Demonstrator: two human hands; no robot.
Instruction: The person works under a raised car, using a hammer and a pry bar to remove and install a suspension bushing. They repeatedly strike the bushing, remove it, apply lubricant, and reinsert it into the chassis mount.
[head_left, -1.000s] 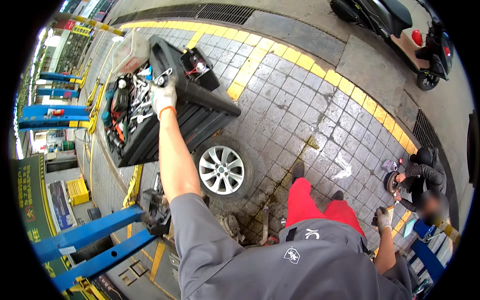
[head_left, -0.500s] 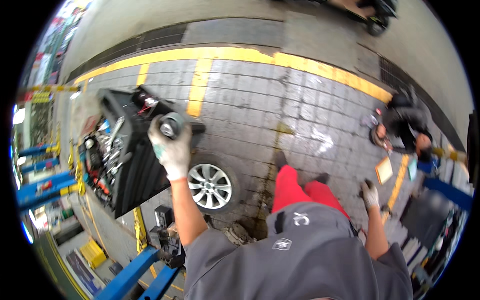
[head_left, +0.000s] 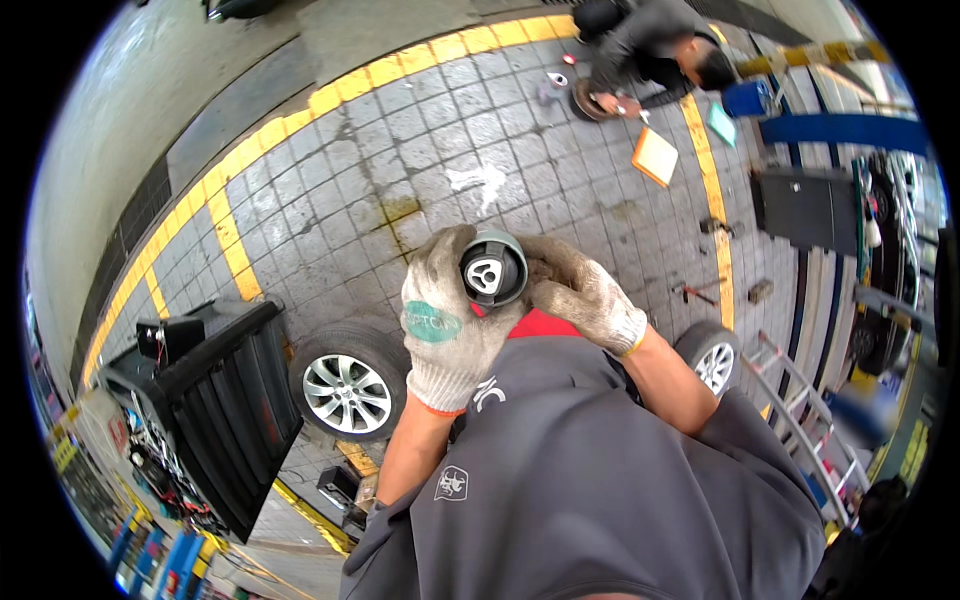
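Observation:
In front of my chest, a round bottle (head_left: pixel 500 252) with a grey rim and a black lid stands nearly end-on to me. A pale, three-lobed piece sits in the lid. My left hand (head_left: pixel 435 300), in a dirty white knit glove with a green patch, is wrapped around its left side. My right hand (head_left: pixel 590 295), gloved too, is closed against the right side, fingers curled around the bottle; the fingertips are partly hidden. The lower body of the bottle is out of sight beneath the lid.
On the tiled floor lies a wheel (head_left: pixel 347 393) at left, beside a black tool cart (head_left: pixel 215 400) full of tools. Another wheel (head_left: pixel 710 360) lies at right, near a ladder (head_left: pixel 800 410). A co-worker (head_left: pixel 650 55) crouches at the far right by an orange-framed filter (head_left: pixel 655 157).
My left hand has carried the bottle from beside the tool cart to my chest. My right hand has come up from the right side to meet it. My view has turned right.

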